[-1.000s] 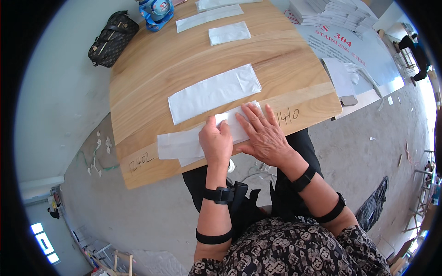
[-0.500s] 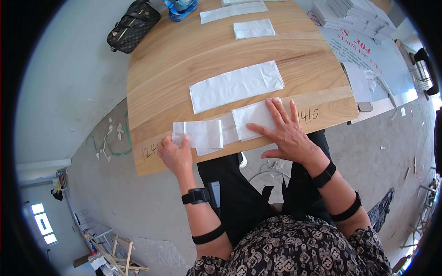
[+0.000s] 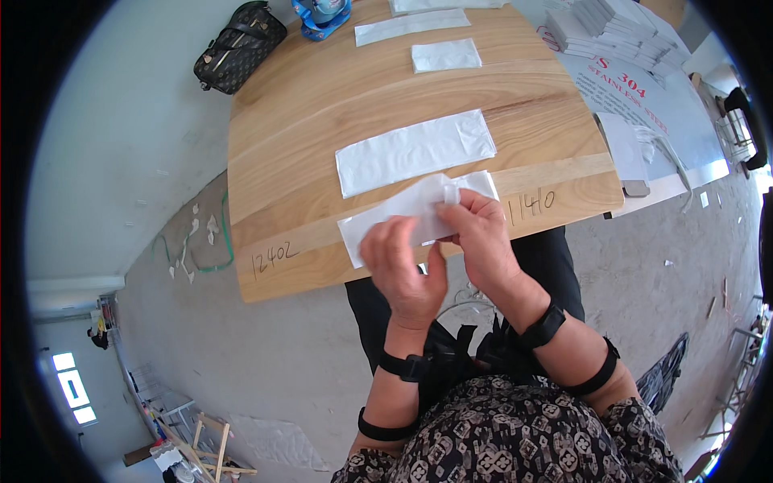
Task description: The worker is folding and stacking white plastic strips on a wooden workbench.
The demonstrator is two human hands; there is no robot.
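Observation:
A thin, see-through white sheet (image 3: 382, 216), folded into a strip, lies near the front edge of the wooden table (image 3: 282, 173). Its right end is lifted and pinched between the thumb and fingers of my right hand (image 3: 483, 241). Beneath and beside that hand, the corner of another folded white piece (image 3: 481, 183) shows. My left hand (image 3: 407, 278) hovers over the strip's lower edge, thumb apart from the half-bent, slightly blurred fingers, with nothing visible in it. Just beyond lies a longer folded white sheet (image 3: 415, 153), flat on the wood.
Farther back on the table are a small folded white sheet (image 3: 447, 55), a long narrow one (image 3: 411, 26) and a blue object (image 3: 322, 18). A dark patterned bag (image 3: 241, 47) is by the left rear edge. White stacks (image 3: 620, 32) lie on a printed board at right.
My left hand has left the strip's left end and moved right toward my right hand. The right hand went from lying flat to pinching; the sheet's left part has been folded over to the right.

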